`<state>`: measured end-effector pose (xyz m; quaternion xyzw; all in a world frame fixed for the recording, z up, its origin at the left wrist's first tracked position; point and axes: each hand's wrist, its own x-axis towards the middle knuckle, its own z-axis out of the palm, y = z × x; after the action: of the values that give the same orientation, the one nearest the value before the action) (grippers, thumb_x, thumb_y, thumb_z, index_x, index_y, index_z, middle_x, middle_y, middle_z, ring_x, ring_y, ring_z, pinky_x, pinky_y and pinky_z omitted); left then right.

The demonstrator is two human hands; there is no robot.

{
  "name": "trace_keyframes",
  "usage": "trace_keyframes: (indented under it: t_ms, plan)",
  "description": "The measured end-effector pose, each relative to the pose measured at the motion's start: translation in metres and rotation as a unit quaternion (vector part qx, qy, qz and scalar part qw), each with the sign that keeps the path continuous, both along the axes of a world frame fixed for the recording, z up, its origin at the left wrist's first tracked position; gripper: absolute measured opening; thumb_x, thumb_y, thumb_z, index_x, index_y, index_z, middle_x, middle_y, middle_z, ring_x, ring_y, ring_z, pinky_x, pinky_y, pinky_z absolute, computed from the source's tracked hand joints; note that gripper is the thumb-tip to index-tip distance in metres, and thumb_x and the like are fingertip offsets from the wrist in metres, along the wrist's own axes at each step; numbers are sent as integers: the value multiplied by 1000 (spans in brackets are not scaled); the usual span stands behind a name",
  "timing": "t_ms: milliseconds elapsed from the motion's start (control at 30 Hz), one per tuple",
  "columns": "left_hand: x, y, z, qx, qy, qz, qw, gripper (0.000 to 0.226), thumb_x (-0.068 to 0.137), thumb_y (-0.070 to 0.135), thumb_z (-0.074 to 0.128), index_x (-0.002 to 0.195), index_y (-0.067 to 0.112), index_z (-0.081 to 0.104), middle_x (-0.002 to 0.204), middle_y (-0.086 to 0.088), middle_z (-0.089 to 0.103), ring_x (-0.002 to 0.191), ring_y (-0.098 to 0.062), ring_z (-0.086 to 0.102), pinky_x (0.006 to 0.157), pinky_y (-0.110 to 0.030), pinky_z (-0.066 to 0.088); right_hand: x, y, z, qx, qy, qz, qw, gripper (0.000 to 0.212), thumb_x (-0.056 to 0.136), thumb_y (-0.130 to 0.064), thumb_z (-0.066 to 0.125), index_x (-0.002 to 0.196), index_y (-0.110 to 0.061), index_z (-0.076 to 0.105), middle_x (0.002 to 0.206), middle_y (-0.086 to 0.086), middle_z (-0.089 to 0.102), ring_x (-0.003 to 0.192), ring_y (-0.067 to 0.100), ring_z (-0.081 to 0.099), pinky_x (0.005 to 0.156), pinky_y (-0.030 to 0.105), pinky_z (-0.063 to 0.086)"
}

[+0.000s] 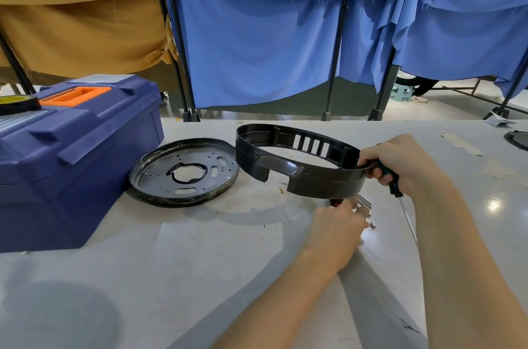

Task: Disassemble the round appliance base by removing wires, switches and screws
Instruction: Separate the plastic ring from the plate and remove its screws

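Worktop [200, 248]: pale, glossy.
Toolbox [80, 148]: blue, lid closed, far left.
Base shell [314, 180]: dark plastic ring, centre of worktop, right side raised. Judged light, stiff at the wall but liable to flex as an open hoop, smooth and a little slippery. Best taken at the rim or the moulded handle recess.
Bottom plate [160, 174]: perforated metal disc, lies flat just left of the shell.
Right hand [400, 163]: clamped on the shell's right rim together with the screwdriver [390, 180].
Left hand [340, 228]: reaches under the shell toward a small red part [335, 202]. Fingers hidden, grip not discernible.
Loose screws [371, 224]: beside the left hand.
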<state>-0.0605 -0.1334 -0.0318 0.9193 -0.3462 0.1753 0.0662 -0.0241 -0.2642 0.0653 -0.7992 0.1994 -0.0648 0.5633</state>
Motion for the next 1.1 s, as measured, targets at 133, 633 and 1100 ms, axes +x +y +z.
trace_keyframes:
  t_ms: [133,633,1100]
  plan:
    - [-12,23,-6,4,-243,-58,968,17,85,37,71,95,24,75,93,6,69,57,-7,58,45,-20,40,0,-1,0,2,-15,-5,1000,6,73,7,64,71,11,59,60,19,53,35,17,40,32,17,31]
    - [-4,66,40,-6,-237,109,966,34,59,41,88,66,19,63,52,7,54,51,-12,56,90,-33,53,12,26,-8,-70,-87,5,994,9,68,6,66,65,7,57,48,24,60,32,25,55,35,21,40]
    - [24,111,35,-168,-315,-32,933,37,84,38,72,66,8,58,60,1,51,56,-17,53,97,-52,44,8,2,-22,381,-76,225,893,49,83,-43,60,106,-1,67,90,5,71,28,3,28,29,12,26]
